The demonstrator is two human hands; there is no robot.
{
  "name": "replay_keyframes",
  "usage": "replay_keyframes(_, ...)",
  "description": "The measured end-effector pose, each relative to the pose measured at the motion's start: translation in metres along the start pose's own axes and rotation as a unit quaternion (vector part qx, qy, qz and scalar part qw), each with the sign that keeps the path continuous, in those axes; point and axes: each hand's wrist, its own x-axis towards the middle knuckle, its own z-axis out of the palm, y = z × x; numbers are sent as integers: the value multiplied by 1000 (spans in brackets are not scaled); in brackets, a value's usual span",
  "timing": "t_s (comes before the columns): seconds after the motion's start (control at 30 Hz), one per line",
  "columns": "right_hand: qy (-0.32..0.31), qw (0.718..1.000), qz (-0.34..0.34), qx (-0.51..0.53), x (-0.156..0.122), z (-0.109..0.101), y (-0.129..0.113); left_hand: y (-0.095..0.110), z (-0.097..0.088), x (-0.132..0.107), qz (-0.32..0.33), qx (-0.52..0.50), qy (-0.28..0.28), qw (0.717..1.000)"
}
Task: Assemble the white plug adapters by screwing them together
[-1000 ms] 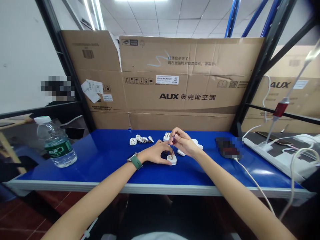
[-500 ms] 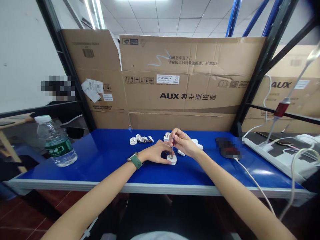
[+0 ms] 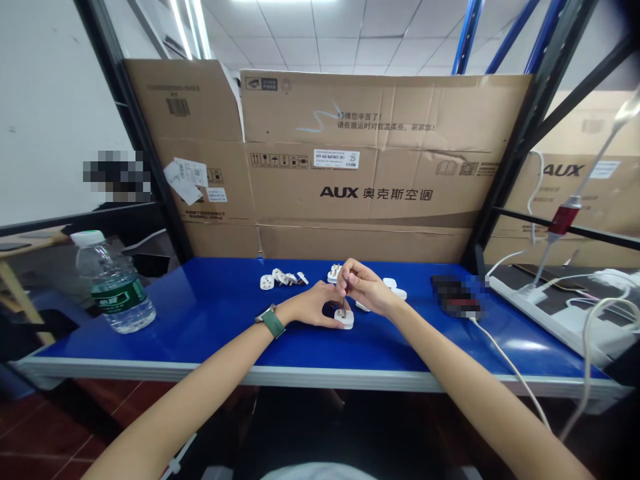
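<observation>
A white plug (image 3: 345, 319) lies on the blue table (image 3: 220, 320), prongs up. My left hand (image 3: 309, 305) curls around its left side and holds it steady; a green watch band is on that wrist. My right hand (image 3: 364, 285) is closed in a pinch on a small screwdriver (image 3: 343, 303) that stands upright with its tip in the plug. Several more white plugs and plug parts (image 3: 279, 278) lie in a row behind my hands, some partly hidden by my right hand.
A water bottle (image 3: 114, 284) stands at the table's left. A blurred dark object (image 3: 457, 297) with a white cable lies to the right. A white power strip (image 3: 545, 313) and cords sit far right. Cardboard boxes (image 3: 350, 160) wall off the back.
My right hand has sunk slightly and turned a little on the screwdriver. The left hand and the plug stay in place.
</observation>
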Motion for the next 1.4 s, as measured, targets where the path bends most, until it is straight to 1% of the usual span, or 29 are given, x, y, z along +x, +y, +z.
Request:
replay_keyframes(0.2,2,1000,4,-8,0,-2,-1,0,0,0,8,1,5,1000)
replay_keyframes(0.37,-6,1000,22,-13,1,-2,-2,-1,0,0,3,-7,5,1000)
replay_keyframes(0.47,-6,999,23,-35,1,-2,-6,-1,0,0,3,-14,2,1000)
replay_keyframes(0.57,8,992,-13,-125,0,-2,-11,-1,-1,1,12,-9,-1,1000)
replay_keyframes(0.63,17,973,-52,-226,0,-2,-15,-1,-1,1,11,2,0,1000)
replay_keyframes(0.7,23,945,-83,-315,-1,-3,-17,-1,0,1,7,4,3,1000)
replay_keyframes(0.77,28,929,-96,-356,-1,-4,-18,-1,0,0,4,2,4,1000)
replay_keyframes(0.83,31,931,-88,-353,-1,-6,-17,-2,1,0,3,0,4,1000)
replay_keyframes(0.97,39,945,-64,-319,-1,-8,-18,-5,2,0,10,-12,6,1000)
replay_keyframes(1.13,21,956,-50,-287,-1,-10,-22,-7,3,1,28,-30,13,999)
replay_keyframes(1.3,-7,953,-54,-298,-2,-12,-23,-8,3,2,32,-34,11,999)
replay_keyframes(1.4,-4,949,-53,-310,-3,-10,-22,-8,3,2,29,-30,6,999)
